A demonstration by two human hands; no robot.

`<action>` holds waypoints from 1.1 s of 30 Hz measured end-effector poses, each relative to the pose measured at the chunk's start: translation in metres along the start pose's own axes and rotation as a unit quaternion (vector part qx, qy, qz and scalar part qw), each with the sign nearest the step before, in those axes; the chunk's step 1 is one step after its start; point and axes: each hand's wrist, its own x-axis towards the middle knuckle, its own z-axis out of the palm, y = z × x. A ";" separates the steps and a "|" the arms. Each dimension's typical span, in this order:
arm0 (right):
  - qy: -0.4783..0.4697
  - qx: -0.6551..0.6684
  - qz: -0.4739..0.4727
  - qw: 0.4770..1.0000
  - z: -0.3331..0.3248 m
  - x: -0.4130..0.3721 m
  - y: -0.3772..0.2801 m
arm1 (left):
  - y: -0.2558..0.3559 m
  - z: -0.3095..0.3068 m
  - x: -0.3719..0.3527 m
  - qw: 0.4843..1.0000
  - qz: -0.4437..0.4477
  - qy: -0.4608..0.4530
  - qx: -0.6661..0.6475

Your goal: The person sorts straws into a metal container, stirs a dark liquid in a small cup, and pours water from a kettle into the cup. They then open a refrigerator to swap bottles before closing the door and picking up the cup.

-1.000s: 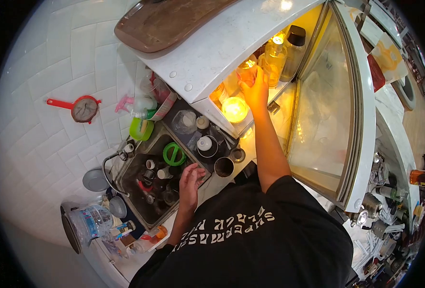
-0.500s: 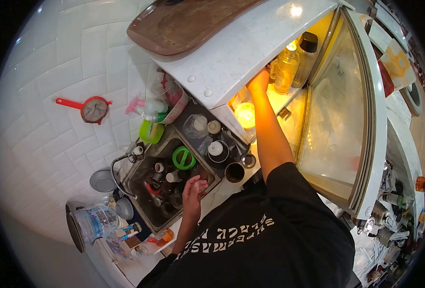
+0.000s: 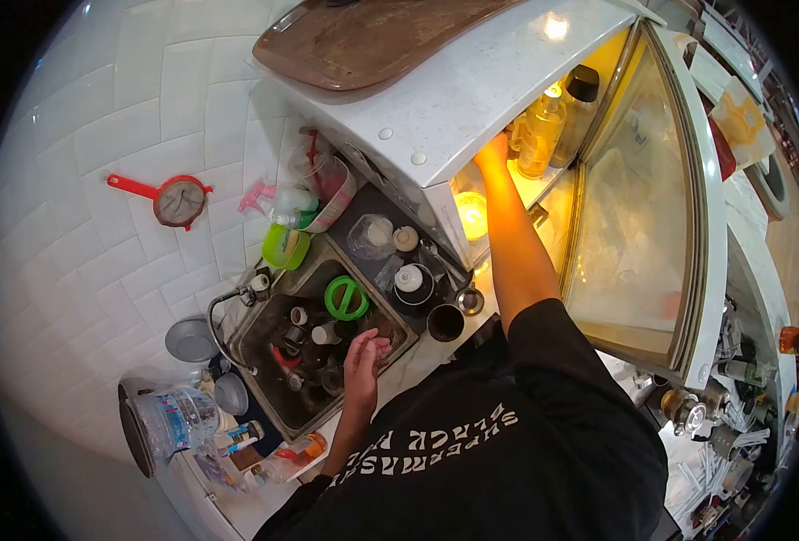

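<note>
Above the near edge of the metal sink (image 3: 287,431), my left hand (image 3: 362,354) hangs with its fingers loosely bent and apart, holding nothing. Several used cups and containers, among them a white cup (image 3: 325,334) and a green ring-shaped strainer or lid (image 3: 346,298), lie in the sink. My right hand (image 3: 491,151) reaches into a lit display cabinet (image 3: 436,203); its fingers are hidden behind the cabinet top. Close to it stand a clear bottle (image 3: 541,135) and a black-capped bottle (image 3: 578,113). A glowing round jar or glass (image 3: 473,215) sits below my right wrist.
The cabinet's glass door (image 3: 638,216) stands open on the right. A brown tray (image 3: 354,45) rests on top. Beside the sink are a dark cup (image 3: 445,322), a white-lidded bottle (image 3: 408,279) and a spray bottle (image 3: 278,198). A red strainer (image 3: 180,201) hangs on the wall.
The view has shifted slightly. My right hand has moved a little further right inside the cabinet. My left hand stays over the sink edge.
</note>
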 end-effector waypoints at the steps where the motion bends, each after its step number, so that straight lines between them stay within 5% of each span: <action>1: 0.012 -0.019 -0.037 0.999 0.007 0.006 0.013 | -0.002 -0.001 0.001 1.000 0.002 -0.006 -0.003; 8: 0.032 0.130 -0.076 0.988 -0.048 -0.070 0.033 | -0.012 0.000 0.003 0.999 -0.010 -0.043 -0.025; 13: 0.192 0.243 -0.087 0.947 -0.087 -0.204 0.030 | -0.018 0.012 0.006 0.996 -0.007 -0.088 -0.028; 15: 0.187 0.239 -0.060 0.951 -0.095 -0.257 0.040 | -0.024 0.019 0.010 0.994 0.006 -0.103 -0.027; 22: 0.093 0.099 -0.177 0.975 -0.157 -0.388 0.118 | -0.025 0.056 0.005 0.994 0.040 -0.101 -0.025; 26: 0.198 0.031 -0.294 0.934 -0.204 -0.403 0.125 | -0.020 0.075 -0.006 0.995 0.041 -0.092 -0.022; 28: 0.234 -0.007 -0.254 0.938 -0.215 -0.393 0.129 | -0.022 0.080 -0.017 0.995 0.036 -0.086 -0.020; 33: 0.126 0.055 -0.163 0.977 -0.241 -0.353 0.135 | -0.038 0.097 -0.044 0.997 0.040 -0.067 -0.022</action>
